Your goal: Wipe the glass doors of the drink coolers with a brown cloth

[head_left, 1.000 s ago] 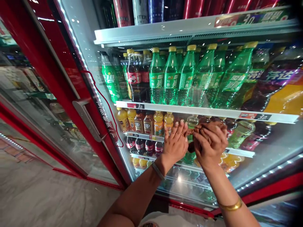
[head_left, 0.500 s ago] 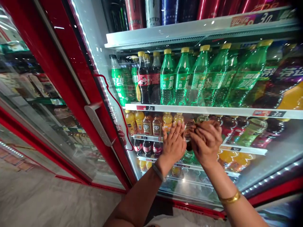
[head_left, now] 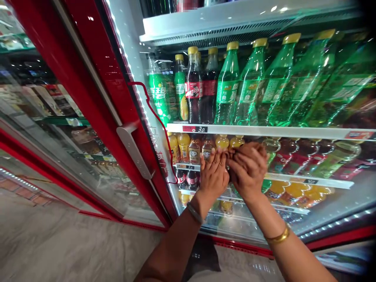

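My left hand [head_left: 214, 174] lies flat against the glass door of a drinks cooler, fingers spread and pointing up. Just right of it is my right hand [head_left: 249, 170], its fingers curled near the glass; its reflection overlaps it, and whether it holds anything is hidden. Behind the glass, green bottles [head_left: 227, 92] with yellow caps and a dark cola bottle [head_left: 194, 90] stand on a white shelf [head_left: 264, 131]. Small orange drinks [head_left: 183, 145] and brown bottles [head_left: 194, 152] sit on the shelf below, partly covered by my hands.
A grey handle [head_left: 133, 152] sits on the red door frame [head_left: 102, 78] at left. Another glass-fronted cooler with boxes [head_left: 55, 100] stands farther left. The grey floor [head_left: 73, 250] shows at the lower left.
The view has shifted, so the shelves and bottles appear larger and farther right. Both hands stay at the glass, appearing slightly left, over a different part of the lower shelf.
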Available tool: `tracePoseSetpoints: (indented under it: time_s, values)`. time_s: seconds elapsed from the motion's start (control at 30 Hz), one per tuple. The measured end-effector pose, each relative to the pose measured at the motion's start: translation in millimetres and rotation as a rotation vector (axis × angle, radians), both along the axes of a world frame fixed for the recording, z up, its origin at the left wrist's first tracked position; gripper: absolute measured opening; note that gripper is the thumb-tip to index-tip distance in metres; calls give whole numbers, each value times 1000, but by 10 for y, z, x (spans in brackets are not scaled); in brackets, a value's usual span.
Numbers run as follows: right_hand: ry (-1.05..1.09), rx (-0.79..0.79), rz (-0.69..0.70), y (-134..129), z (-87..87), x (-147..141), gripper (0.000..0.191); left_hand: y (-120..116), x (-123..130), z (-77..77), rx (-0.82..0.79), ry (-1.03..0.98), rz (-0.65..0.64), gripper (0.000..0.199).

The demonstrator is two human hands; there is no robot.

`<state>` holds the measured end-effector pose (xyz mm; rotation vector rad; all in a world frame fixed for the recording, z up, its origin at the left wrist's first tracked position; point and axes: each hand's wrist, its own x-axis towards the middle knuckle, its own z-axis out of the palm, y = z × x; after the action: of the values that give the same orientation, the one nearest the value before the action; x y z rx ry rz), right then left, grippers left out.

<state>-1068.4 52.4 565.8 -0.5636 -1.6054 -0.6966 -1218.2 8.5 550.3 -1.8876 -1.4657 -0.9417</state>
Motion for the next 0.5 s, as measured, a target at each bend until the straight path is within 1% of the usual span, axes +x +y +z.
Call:
tracePoseSetpoints:
  time_s: [0.07, 0.1, 0.13, 0.17, 0.2, 0.27, 0.33, 0.37, 0.4, 0.43, 0.47, 0.5]
  values:
    - [-78, -79, 40, -102, -312, 2, 34, -49, -119, -51, -6, 1, -1, 75]
    - [-85, -113, 39, -134, -421, 42, 34, -74, -176, -75, -6, 1, 0, 75]
    - [-71, -132, 29, -148, -477, 89, 35, -98, -230, -94, -4, -3, 2, 75]
    - [-42, -141, 13, -146, -474, 128, 36, -118, -280, -106, 1, -11, 7, 75]
    - [1, -136, -7, -130, -412, 145, 38, -134, -328, -111, 4, -24, 14, 75]
    - [96, -98, -39, -79, -162, 71, 41, -151, -414, -100, 2, -55, 29, 75]
    - [156, -44, -44, -37, 122, -147, 40, -153, -493, -79, 9, -75, 25, 74]
    - [158, -31, -28, -31, 222, -289, 38, -152, -533, -73, 16, -80, 18, 74]
    - [143, -25, -11, -37, 272, -434, 37, -153, -574, -73, 29, -84, 11, 74]
    - [101, -25, 10, -56, 265, -567, 37, -157, -617, -81, 41, -87, 6, 75]
    - [45, -32, 27, -88, 200, -678, 37, -166, -663, -95, 46, -90, 3, 75]
    - [-17, -45, 40, -129, 86, -756, 38, -178, -712, -116, 43, -95, 4, 76]
